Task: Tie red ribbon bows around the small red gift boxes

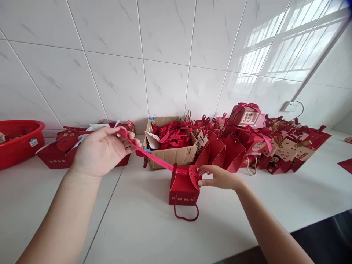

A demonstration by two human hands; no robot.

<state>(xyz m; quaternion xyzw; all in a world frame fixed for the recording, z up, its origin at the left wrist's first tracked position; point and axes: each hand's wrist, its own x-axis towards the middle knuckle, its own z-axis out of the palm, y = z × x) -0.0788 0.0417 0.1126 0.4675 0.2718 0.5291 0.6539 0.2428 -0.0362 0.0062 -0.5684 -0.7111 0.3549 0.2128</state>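
Note:
A small red gift box (183,189) with gold lettering stands on the counter in front of me, its rope handle hanging down at the front. Pinched in my left hand (103,148), raised to the left, is the end of a red ribbon (155,158). The ribbon stretches taut down to the box top, where it passes through the curved flaps. My right hand (218,177) holds the box's right flap, thumb in front; some of its fingers are hidden behind the flap.
Behind the box sits a cardboard carton (172,157) of loose red ribbons (174,135). Many red gift boxes (233,152) crowd the right back along the tiled wall. More boxes (62,154) and a red plastic basin (20,143) stand at left. A dark edge lies at lower right.

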